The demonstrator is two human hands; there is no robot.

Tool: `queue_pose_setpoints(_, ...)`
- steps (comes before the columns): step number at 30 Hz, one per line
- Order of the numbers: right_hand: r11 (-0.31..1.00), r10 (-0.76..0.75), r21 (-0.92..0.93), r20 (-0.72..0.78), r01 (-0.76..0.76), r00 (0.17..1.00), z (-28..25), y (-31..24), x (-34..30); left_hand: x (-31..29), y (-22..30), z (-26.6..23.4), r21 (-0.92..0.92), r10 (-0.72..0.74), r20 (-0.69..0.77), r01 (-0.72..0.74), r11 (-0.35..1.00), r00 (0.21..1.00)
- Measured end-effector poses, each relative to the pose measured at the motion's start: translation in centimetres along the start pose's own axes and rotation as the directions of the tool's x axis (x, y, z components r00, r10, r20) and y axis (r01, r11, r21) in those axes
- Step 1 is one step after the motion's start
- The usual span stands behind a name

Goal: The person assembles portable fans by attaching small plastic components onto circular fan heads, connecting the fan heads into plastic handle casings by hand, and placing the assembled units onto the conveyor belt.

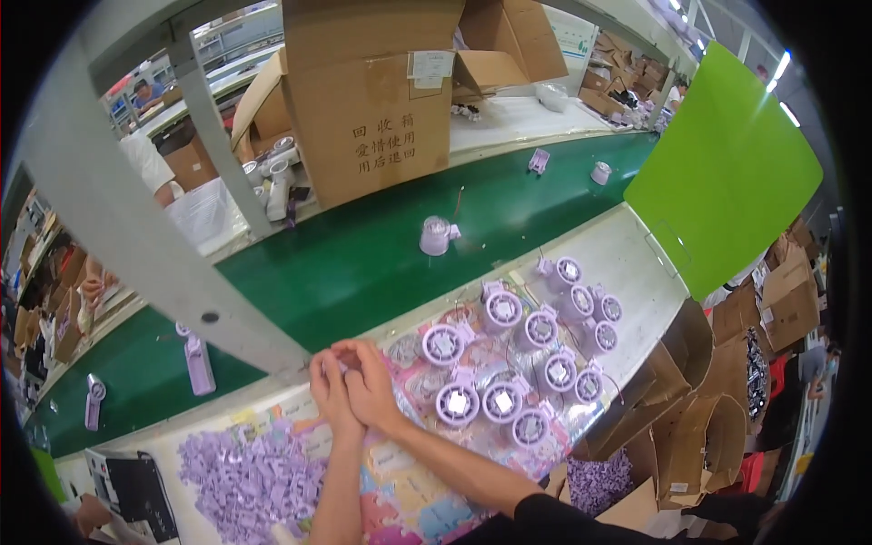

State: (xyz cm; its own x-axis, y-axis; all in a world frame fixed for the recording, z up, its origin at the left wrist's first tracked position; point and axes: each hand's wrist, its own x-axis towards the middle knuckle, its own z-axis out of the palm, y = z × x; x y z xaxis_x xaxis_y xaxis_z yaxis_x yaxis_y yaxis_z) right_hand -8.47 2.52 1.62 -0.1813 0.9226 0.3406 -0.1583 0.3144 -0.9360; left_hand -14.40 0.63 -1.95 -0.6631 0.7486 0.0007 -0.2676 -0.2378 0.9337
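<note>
**Q:** Grip, both hands — what state?

**A:** Both hands meet at the near edge of the bench. The left hand [329, 392] and right hand [371, 386] have their fingers curled in against each other around something small. A sliver of lilac shows between the fingertips, probably one small purple part [343, 366], but whether each hand pinches it or only cups it cannot be told from this view.

**Q:** Where does the work stand?

**A:** To the right of the hands, on a patterned mat [413, 490], stands a cluster of round lilac fan housings [509, 363], more than a dozen, set close together with thin wires trailing among them. To the lower left lies a loose heap of small purple pieces [250, 477], still large. Judged from that, a good batch of housings stands ready, yet plenty of loose pieces remain.

**Q:** And beyond the bench?

**A:** A green conveyor belt [363, 263] carries single lilac units: one fan unit [436, 236] at centre, a handle-shaped piece [198, 361] at left. Cardboard boxes [372, 100] stand behind it, and a green panel [727, 173] rises at right.
</note>
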Motion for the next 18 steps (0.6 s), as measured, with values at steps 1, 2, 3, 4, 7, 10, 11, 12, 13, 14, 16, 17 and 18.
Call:
queue_pose_setpoints(1,0.992,0.115,0.056,0.017,-0.116,0.993,-0.2,-0.3,-0.2,-1.0,0.8,0.6,-0.063,-0.047,-0.02,0.046,0.997,0.999)
queue_pose_setpoints(2,0.997,0.068,-0.019,-0.004,-0.068,0.998,-0.6,-0.4,0.1,-1.0,1.0,0.8,0.004,-0.048,-0.011,0.048,0.999,0.999)
queue_pose_setpoints(3,0.996,0.082,-0.018,-0.002,-0.082,0.997,-0.8,-0.8,0.0,-1.4,1.8,0.8,0.011,-0.057,-0.018,0.057,0.998,0.998)
queue_pose_setpoints(4,0.997,0.082,-0.011,0.019,-0.082,0.996,-1.3,-0.8,0.3,-1.4,2.5,1.3,0.059,0.003,0.017,-0.004,0.998,1.0)
queue_pose_setpoints(7,0.995,0.087,-0.058,0.038,-0.085,0.995,-1.8,-0.9,0.6,-1.5,3.0,1.9,0.113,0.052,0.029,-0.055,0.992,0.998)
queue_pose_setpoints(10,0.991,0.081,-0.114,0.053,-0.074,0.995,-2.3,-1.2,0.6,-2.1,3.2,2.2,0.18,0.045,-0.009,-0.043,0.983,0.999)
queue_pose_setpoints(11,0.99,0.044,-0.133,0.07,-0.035,0.997,-2.6,-1.3,0.7,-2.3,3.4,2.5,0.219,0.044,-0.016,-0.039,0.975,0.999)
queue_pose_setpoints(12,0.991,0.049,-0.13,0.064,-0.04,0.997,-2.7,-1.5,0.7,-2.4,3.2,2.4,0.225,0.041,-0.013,-0.037,0.974,0.999)
queue_pose_setpoints(13,0.991,0.067,-0.121,0.057,-0.06,0.996,-2.8,-1.9,0.8,-2.6,3.1,2.3,0.23,0.062,0.021,-0.065,0.971,0.998)
queue_pose_setpoints(14,0.991,0.085,-0.111,0.05,-0.079,0.995,-2.9,-2.0,0.7,-2.7,3.0,2.2,0.233,0.084,0.055,-0.095,0.968,0.995)
queue_pose_setpoints(16,0.985,0.12,-0.127,0.027,-0.115,0.992,-2.9,-1.8,0.6,-2.4,3.0,2.2,0.26,0.1,0.036,-0.106,0.96,0.994)
queue_pose_setpoints(17,0.979,0.152,-0.142,0.012,-0.149,0.988,-2.8,-1.7,0.6,-2.2,3.1,2.2,0.284,0.12,0.011,-0.118,0.951,0.993)
queue_pose_setpoints(18,0.978,0.157,-0.141,0.006,-0.154,0.988,-2.9,-1.7,0.4,-2.6,3.5,2.5,0.287,0.115,0.015,-0.114,0.951,0.993)
